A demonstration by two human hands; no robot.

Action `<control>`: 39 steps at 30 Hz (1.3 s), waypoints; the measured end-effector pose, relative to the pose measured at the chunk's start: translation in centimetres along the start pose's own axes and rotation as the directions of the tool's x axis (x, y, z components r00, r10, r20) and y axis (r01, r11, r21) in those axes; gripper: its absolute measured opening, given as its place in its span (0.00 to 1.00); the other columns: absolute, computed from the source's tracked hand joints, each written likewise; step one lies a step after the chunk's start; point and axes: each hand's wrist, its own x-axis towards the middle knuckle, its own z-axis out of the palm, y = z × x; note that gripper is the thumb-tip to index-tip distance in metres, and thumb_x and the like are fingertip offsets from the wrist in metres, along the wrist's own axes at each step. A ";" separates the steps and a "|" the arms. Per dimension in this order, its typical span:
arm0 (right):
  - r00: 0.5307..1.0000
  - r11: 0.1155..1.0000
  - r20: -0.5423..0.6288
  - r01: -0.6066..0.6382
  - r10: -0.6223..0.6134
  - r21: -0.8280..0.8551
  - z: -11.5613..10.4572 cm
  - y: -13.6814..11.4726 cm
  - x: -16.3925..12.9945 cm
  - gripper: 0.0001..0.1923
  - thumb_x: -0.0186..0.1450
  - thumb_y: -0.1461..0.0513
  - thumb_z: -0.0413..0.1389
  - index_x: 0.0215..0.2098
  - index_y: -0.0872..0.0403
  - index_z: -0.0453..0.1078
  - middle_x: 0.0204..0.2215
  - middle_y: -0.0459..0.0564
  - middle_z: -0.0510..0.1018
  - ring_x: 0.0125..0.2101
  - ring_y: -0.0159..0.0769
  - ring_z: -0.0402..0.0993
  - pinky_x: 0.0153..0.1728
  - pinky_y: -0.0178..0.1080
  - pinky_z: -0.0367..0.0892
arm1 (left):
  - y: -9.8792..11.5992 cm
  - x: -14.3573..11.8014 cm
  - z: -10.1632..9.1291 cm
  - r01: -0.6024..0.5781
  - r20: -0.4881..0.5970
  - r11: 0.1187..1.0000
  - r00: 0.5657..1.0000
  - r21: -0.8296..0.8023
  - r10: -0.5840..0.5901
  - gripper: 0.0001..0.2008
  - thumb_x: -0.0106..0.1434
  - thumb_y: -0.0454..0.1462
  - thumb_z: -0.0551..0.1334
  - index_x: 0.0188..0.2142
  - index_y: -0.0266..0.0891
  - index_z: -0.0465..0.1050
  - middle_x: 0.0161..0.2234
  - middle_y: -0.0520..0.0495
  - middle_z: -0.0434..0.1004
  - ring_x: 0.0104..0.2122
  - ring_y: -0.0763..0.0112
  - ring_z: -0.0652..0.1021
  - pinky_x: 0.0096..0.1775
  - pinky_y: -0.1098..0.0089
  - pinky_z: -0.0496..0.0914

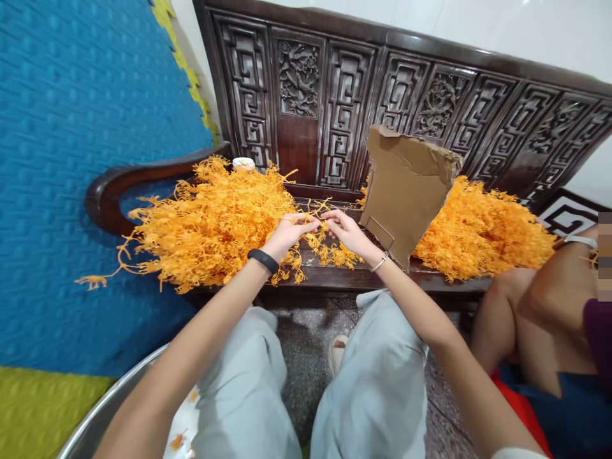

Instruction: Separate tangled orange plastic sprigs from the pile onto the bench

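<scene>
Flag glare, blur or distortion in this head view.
Head view: glossy highlights on the bench back; wide-angle stretching of the forearms toward the lower corners; a pixelated block at the right edge; orange strands fairly sharp, the finest tips blending together.

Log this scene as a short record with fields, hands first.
left hand: black wristband; fingers at orange strands, exact grip unclear
right hand: thin bracelet; fingers close to the left hand's
left pile: orange, tangled
right pile: orange, beyond the cardboard
cardboard: brown, standing between the piles
bench: dark carved wood
other person: partly visible, far right
</scene>
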 end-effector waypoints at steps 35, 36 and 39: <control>0.989 0.963 -0.071 -0.106 0.127 0.249 -2.5 -2.3 -1.7 0.11 0.44 0.60 0.65 0.21 0.58 0.71 0.20 0.44 0.71 0.22 0.26 0.62 0.25 0.33 0.57 | 0.6 -0.2 1.0 0.017 0.229 0.993 0.973 -0.120 0.011 0.09 0.47 0.36 0.67 0.30 0.37 0.79 0.21 0.52 0.71 0.24 0.77 0.68 0.32 0.71 0.62; 0.992 0.957 -0.027 -0.115 0.126 0.266 -2.5 -2.5 -1.7 0.10 0.44 0.60 0.65 0.21 0.57 0.71 0.20 0.44 0.71 0.22 0.26 0.62 0.26 0.34 0.58 | 0.7 -0.3 0.9 0.023 0.229 0.989 0.973 -0.143 0.010 0.09 0.46 0.36 0.68 0.30 0.37 0.79 0.22 0.52 0.72 0.25 0.77 0.68 0.31 0.71 0.62; 0.989 0.938 0.102 -0.138 0.110 0.318 -2.2 -2.8 -1.7 0.09 0.47 0.60 0.63 0.22 0.57 0.70 0.20 0.43 0.69 0.22 0.26 0.62 0.28 0.34 0.59 | 1.2 -1.0 0.6 0.019 0.228 0.986 0.973 -0.167 0.020 0.09 0.44 0.37 0.69 0.28 0.37 0.78 0.22 0.51 0.72 0.25 0.76 0.69 0.31 0.71 0.62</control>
